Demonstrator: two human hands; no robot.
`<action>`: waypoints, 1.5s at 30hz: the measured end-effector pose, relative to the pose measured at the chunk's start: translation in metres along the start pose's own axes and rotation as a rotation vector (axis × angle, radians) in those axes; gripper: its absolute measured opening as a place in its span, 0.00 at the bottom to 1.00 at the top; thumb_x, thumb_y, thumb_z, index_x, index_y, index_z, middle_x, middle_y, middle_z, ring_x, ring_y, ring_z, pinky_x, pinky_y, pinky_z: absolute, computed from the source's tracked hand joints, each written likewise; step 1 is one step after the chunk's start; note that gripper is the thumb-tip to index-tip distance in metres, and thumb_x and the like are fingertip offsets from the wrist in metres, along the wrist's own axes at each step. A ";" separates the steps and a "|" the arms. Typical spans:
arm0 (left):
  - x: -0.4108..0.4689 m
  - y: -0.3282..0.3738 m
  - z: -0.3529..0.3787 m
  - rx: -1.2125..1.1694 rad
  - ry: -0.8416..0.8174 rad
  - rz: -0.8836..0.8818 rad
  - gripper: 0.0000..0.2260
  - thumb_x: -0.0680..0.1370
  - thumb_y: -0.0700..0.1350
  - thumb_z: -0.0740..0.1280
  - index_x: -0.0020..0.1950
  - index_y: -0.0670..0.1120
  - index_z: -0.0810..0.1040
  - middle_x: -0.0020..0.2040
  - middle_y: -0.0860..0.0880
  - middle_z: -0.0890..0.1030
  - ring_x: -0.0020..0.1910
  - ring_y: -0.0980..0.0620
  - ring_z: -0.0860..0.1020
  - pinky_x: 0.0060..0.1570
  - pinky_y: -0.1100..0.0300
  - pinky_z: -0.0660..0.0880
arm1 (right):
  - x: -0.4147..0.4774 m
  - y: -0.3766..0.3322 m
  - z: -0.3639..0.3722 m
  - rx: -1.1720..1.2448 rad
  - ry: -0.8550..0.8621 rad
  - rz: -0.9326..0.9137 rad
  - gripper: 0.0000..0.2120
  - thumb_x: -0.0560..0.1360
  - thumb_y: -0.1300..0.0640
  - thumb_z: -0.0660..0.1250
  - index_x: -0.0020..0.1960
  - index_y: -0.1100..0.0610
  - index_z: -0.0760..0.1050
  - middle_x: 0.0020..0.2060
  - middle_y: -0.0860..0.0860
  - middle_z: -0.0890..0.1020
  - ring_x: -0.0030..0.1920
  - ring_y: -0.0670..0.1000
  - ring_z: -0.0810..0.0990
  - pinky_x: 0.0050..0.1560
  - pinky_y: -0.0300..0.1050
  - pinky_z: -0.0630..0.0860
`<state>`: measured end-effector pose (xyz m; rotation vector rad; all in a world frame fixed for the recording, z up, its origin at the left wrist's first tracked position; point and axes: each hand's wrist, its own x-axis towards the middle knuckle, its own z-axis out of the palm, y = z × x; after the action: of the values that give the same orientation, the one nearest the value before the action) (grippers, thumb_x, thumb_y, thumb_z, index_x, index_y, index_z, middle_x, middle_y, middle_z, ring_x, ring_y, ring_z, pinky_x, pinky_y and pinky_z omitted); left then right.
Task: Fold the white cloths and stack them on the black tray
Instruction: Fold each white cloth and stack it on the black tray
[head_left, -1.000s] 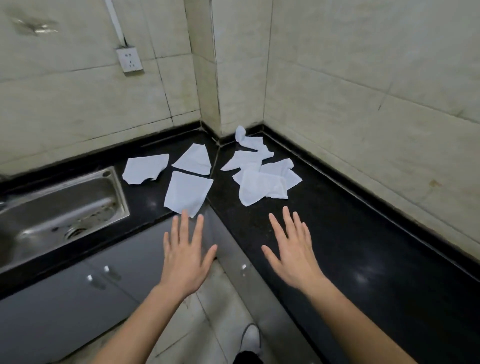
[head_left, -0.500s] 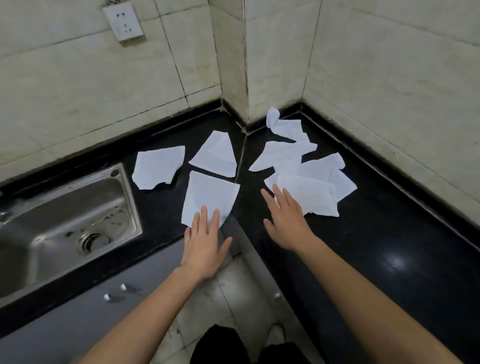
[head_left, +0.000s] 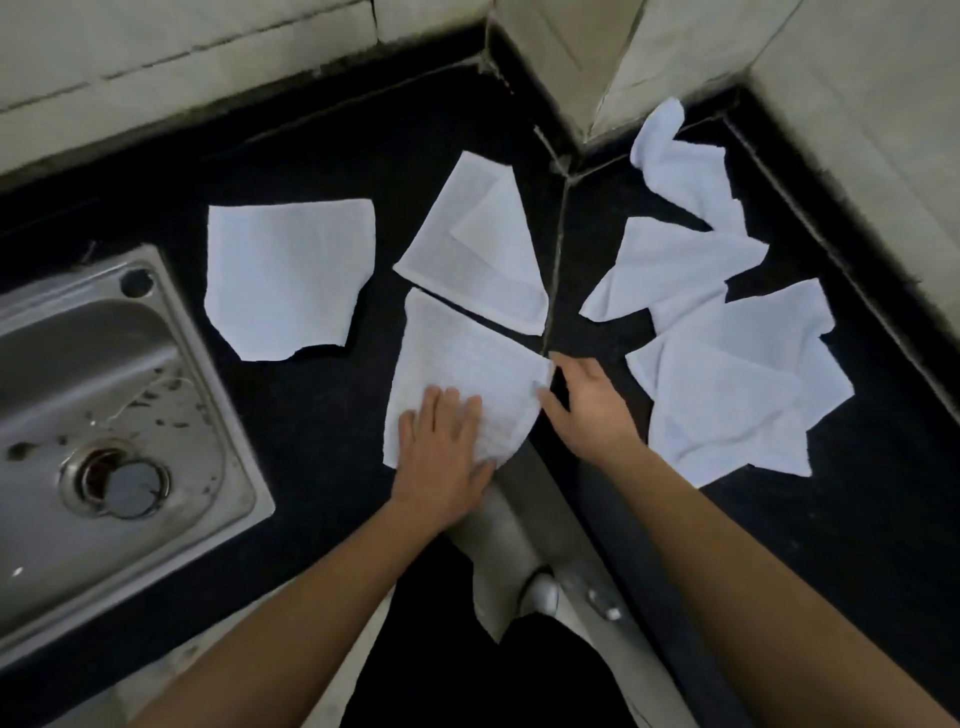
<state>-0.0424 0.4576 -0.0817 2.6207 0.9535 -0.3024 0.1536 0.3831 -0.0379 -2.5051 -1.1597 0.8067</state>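
A black table (head_left: 322, 426) runs in an L round a corner of pale tiled wall (head_left: 156, 62). A steel sink (head_left: 78, 364) is set into its left stretch.

The white cloths all lie on the table. The biggest group is a loose pile (head_left: 737, 395) of overlapping cloths on the right stretch. Behind it lies a rumpled cloth (head_left: 675, 265), and a twisted cloth (head_left: 680, 166) sits in the corner, touching the wall's foot. On the left stretch, a flat cloth (head_left: 291, 275) lies just beside the sink, apart from the others. A partly folded cloth (head_left: 467, 249), one flap turned over on itself, lies near the seam between the two stretches. Just in front of it, at the table's front edge, lies the nearest cloth (head_left: 467, 358), spread flat with its front corner hanging slightly over the edge.

The left hand (head_left: 441, 447) is released and presses flat on the near part of this cloth, fingers straight. The right hand (head_left: 587, 405) is at the cloth's right corner, thumb and forefinger touching its edge; I cannot tell whether they pinch it.

A round drain plug (head_left: 124, 483) sits in the sink's bottom.
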 end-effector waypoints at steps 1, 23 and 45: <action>0.003 -0.007 0.001 0.021 0.013 0.039 0.37 0.73 0.64 0.66 0.76 0.46 0.63 0.74 0.37 0.65 0.75 0.33 0.60 0.68 0.32 0.60 | 0.009 -0.005 0.003 -0.034 0.015 0.027 0.23 0.80 0.46 0.64 0.72 0.54 0.68 0.63 0.55 0.72 0.61 0.57 0.74 0.57 0.52 0.76; -0.017 0.054 -0.031 -0.072 0.416 0.243 0.11 0.70 0.42 0.67 0.51 0.43 0.81 0.44 0.44 0.78 0.42 0.42 0.77 0.44 0.50 0.72 | -0.070 0.052 -0.087 1.030 0.108 0.342 0.03 0.77 0.60 0.69 0.49 0.54 0.77 0.38 0.54 0.81 0.37 0.49 0.83 0.42 0.42 0.79; 0.000 0.458 -0.111 -0.534 0.269 0.867 0.07 0.74 0.35 0.68 0.46 0.47 0.81 0.45 0.49 0.81 0.42 0.51 0.77 0.44 0.58 0.74 | -0.396 0.298 -0.218 1.340 1.132 0.438 0.07 0.76 0.63 0.71 0.51 0.53 0.82 0.41 0.53 0.83 0.40 0.47 0.80 0.43 0.42 0.77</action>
<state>0.2657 0.1697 0.1290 2.3128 -0.1088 0.4620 0.2569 -0.1134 0.1524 -1.4752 0.3176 0.0114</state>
